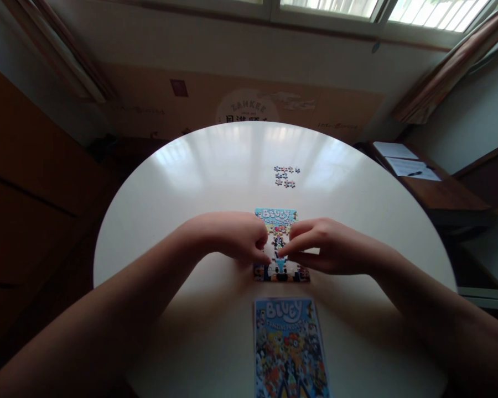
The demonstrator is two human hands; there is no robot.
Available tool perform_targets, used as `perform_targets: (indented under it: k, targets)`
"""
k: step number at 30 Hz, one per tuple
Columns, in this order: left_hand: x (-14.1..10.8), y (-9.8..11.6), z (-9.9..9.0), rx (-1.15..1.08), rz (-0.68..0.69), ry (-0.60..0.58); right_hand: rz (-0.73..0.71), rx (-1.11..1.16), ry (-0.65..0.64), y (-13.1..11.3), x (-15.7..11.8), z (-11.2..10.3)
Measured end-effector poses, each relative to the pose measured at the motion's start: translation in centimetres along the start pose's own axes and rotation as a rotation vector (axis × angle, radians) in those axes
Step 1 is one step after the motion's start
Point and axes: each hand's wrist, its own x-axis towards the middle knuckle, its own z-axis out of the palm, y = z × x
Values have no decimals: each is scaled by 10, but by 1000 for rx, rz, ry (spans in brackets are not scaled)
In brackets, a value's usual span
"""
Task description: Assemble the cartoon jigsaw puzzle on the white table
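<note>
A partly assembled jigsaw puzzle (276, 216) lies on the white table, its blue top strip reading "BLUEY". Gaps flank a middle column of joined pieces. My left hand (243, 237) is curled at the puzzle's left edge, with its thumb tip over the lower left part; whether it holds a piece is hidden. From the right, my right hand (321, 246) reaches over the puzzle. Its index finger and thumb come together on a small puzzle piece (279, 252) in the middle column. Below the puzzle lies a matching printed picture sheet (289, 348), flat and crowded with coloured characters.
Several loose puzzle pieces (281, 176) lie in short rows beyond the puzzle. The round white table (170, 204) has a curved far edge. To the right, a brown desk (460, 190) carries papers (413, 168) and a dark pen (415, 173).
</note>
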Motion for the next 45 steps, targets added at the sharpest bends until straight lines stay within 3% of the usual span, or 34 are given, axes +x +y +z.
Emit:
perform_targets:
  k: [4, 8, 11, 16, 19, 24, 30, 36, 41, 45]
  targets:
    - [-3, -12, -8, -110, 23, -35, 23, 11, 184, 19, -3, -5]
    - [-4, -25, -15, -230, 3, 2, 56, -28, 247, 31, -3, -4]
    - [1, -37, -15, -234, -19, 153, 63, -43, 258, 34, -2, -2]
    - [19, -67, -5, -187, -96, 596, 5, -48, 257, 34, 0, 5]
    - [27, -79, 1, -246, -87, 736, -29, -83, 336, 32, 1, 8]
    - [31, -84, 3, -263, -67, 879, 0, -127, 590, 32, -1, 5]
    - [31, -85, 2, -279, -83, 881, 175, -87, 823, 47, -4, 1]
    - [32, -86, 3, -259, -109, 884, 244, -6, 929, 57, 0, 4]
    - [32, -87, 2, -202, -157, 836, 433, 173, 1095, 72, -1, 5]
    - [31, -86, 3, -172, -162, 823, 558, 317, 1129, 89, -1, 8]
